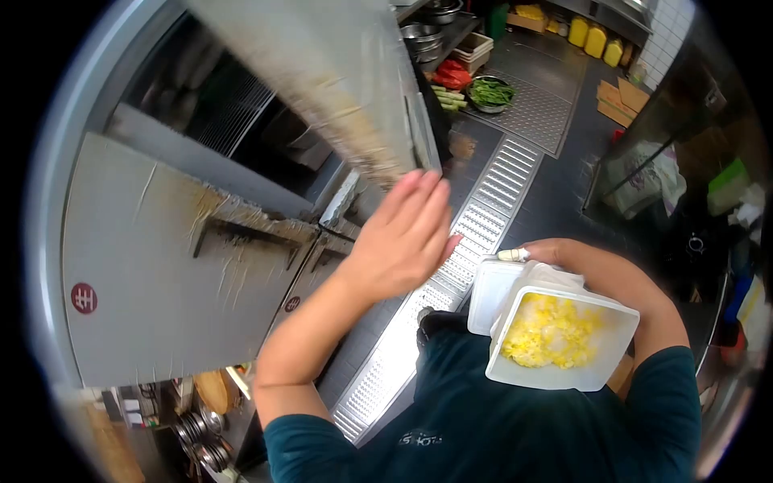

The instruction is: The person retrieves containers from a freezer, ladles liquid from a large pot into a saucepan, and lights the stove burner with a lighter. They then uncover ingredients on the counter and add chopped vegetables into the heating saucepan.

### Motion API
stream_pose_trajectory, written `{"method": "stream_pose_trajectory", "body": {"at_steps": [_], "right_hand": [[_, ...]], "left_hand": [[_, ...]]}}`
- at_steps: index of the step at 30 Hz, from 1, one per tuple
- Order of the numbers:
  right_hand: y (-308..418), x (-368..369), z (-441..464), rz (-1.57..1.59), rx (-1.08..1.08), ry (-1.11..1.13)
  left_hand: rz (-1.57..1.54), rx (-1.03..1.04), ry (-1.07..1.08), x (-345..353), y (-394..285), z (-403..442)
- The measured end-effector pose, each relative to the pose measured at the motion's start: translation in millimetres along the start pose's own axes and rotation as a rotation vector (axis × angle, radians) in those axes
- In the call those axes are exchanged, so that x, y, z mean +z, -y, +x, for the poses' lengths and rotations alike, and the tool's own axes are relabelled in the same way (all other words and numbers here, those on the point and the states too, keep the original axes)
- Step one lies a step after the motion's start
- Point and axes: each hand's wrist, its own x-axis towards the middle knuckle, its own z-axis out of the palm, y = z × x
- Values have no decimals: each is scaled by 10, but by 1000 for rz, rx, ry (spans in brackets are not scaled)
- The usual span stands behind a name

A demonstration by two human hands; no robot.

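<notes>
My left hand [407, 229] has its fingers stretched out at the edge of a worn, open refrigerator door [322, 72]. Its fingertips are at the door's edge, and I cannot tell how firmly they touch it. Against my body, my right arm and hand [543, 251] hold a white plastic container [564, 376], tilted so its inside shows. Small yellow pieces [551, 332] lie in the container, with whitish bits among them. Beside it, under my right hand, is another white plastic piece [487, 296], a tub or lid. Something pale covers one right fingertip.
Dark shelves show inside the open refrigerator compartment [233, 105]; a closed grey door [185, 274] is below. A metal drain grate [475, 233] runs along the floor. Ahead stand a bowl of green vegetables [489, 94], red bags [452, 74] and yellow jugs [596, 40]. Cardboard [622, 101] lies right.
</notes>
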Motion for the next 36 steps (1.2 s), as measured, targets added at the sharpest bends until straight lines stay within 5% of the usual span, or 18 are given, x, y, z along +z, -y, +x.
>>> {"method": "stream_pose_trajectory", "body": {"at_steps": [5, 11, 20, 21, 27, 28, 34, 35, 36], "right_hand": [[346, 225, 51, -183, 40, 92], [979, 838, 98, -440, 179, 206], [1317, 1794, -87, -787, 295, 415], [1737, 2563, -235, -801, 376, 391], [1780, 4019, -97, -1099, 425, 535], [1915, 4607, -316, -1124, 455, 590], [1492, 6047, 249, -1446, 572, 804], [1507, 6506, -48, -1470, 599, 841], [1408, 6816, 85, -1519, 627, 893]], "left_hand": [[-968, -693, -45, -347, -967, -739], [-1230, -1116, -110, -779, -1739, -951], [-988, -1575, -200, -1644, -2664, -433], [-1036, -1613, -276, -2611, -2286, -914], [-735, -1903, -444, -3227, -3019, -991], [-721, -1974, -440, -3958, -2917, -996], [-449, -2294, -707, -3912, -3576, -1301], [-449, -2338, -723, -4775, -3581, -1153], [-410, -2393, -779, -4635, -3610, -1318]]}}
